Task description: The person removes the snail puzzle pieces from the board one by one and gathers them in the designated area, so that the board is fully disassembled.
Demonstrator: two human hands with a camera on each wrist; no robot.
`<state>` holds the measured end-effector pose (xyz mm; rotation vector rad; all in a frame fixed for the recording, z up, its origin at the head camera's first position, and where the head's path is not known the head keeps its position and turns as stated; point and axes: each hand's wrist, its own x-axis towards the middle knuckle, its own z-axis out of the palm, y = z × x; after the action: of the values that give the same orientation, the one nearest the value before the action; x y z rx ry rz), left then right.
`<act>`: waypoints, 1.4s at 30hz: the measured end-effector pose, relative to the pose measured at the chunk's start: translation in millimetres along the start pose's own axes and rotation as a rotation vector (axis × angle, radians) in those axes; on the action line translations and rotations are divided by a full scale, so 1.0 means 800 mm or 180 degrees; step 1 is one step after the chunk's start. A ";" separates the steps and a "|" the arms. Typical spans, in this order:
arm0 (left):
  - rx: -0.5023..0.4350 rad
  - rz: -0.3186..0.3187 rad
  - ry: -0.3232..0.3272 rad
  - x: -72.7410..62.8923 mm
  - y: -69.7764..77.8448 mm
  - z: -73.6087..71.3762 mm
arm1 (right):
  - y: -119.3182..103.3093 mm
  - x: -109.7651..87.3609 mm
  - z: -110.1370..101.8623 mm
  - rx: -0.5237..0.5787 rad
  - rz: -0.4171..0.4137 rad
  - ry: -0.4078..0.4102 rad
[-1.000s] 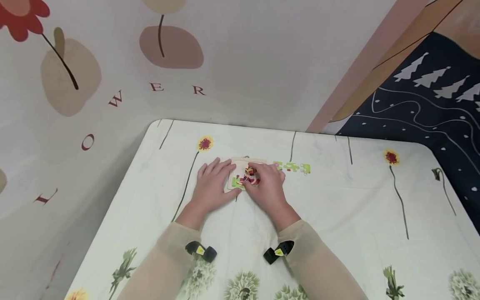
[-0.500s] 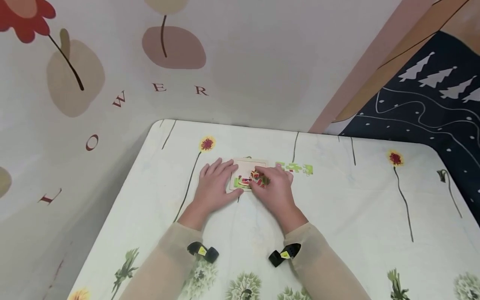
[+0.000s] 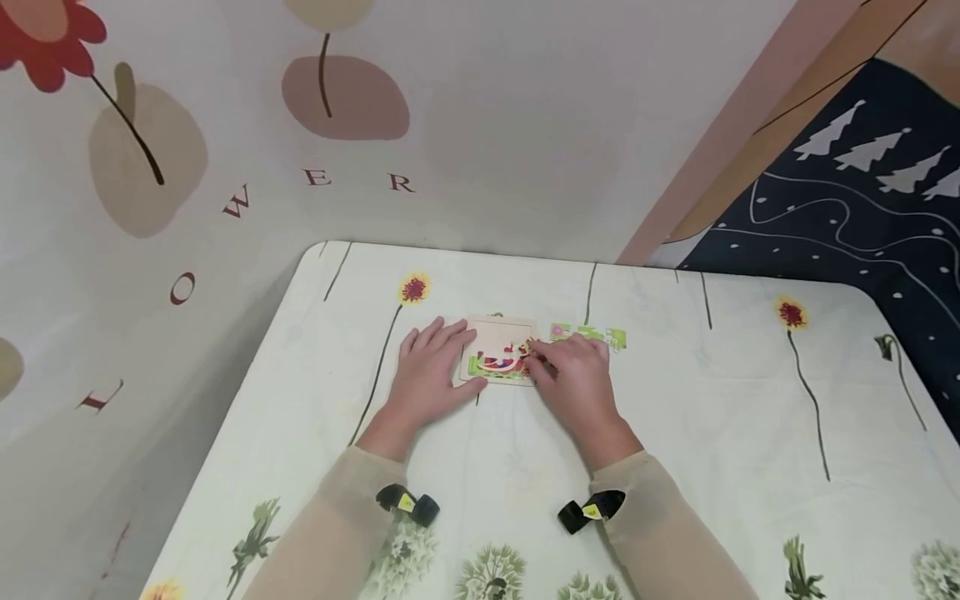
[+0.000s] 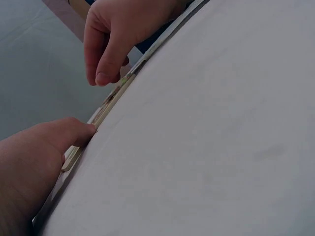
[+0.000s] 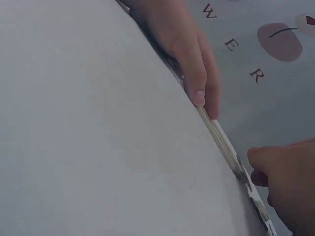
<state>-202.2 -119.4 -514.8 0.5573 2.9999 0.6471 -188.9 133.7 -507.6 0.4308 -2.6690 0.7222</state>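
Observation:
A small wooden puzzle board (image 3: 491, 336) lies on the table, its lower part filled with colourful pieces and its upper part bare wood. My left hand (image 3: 429, 371) rests at the board's left side, fingers straight, with the thumb along the near edge. In the left wrist view that thumb (image 4: 78, 132) touches the board's rim. At the board's right side, my right hand (image 3: 579, 379) pinches a small colourful puzzle piece (image 3: 524, 346) between thumb and fingertips. The fingers partly hide the piece. In the right wrist view, the right hand (image 5: 295, 179) is beside the board's end.
Several loose green puzzle pieces (image 3: 615, 337) lie right of the board, partly behind the right hand. A white flowered cloth (image 3: 712, 417) covers the table. A printed wall hanging (image 3: 510, 183) stands along the far edge, with a dark one (image 3: 825, 217) at the right.
My right hand has moved to the right across the board, from its middle to its right edge, with the puzzle piece between its fingers. The left hand has stayed at the board's left side.

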 end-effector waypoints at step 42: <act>0.0065 -0.0002 -0.0005 0.002 -0.001 0.004 | 0.009 0.006 0.005 -0.0089 -0.0184 0.0322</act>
<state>-203.9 -118.6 -517.8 0.5573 3.0083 0.6164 -196.6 136.3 -512.3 0.4502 -2.5582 0.6708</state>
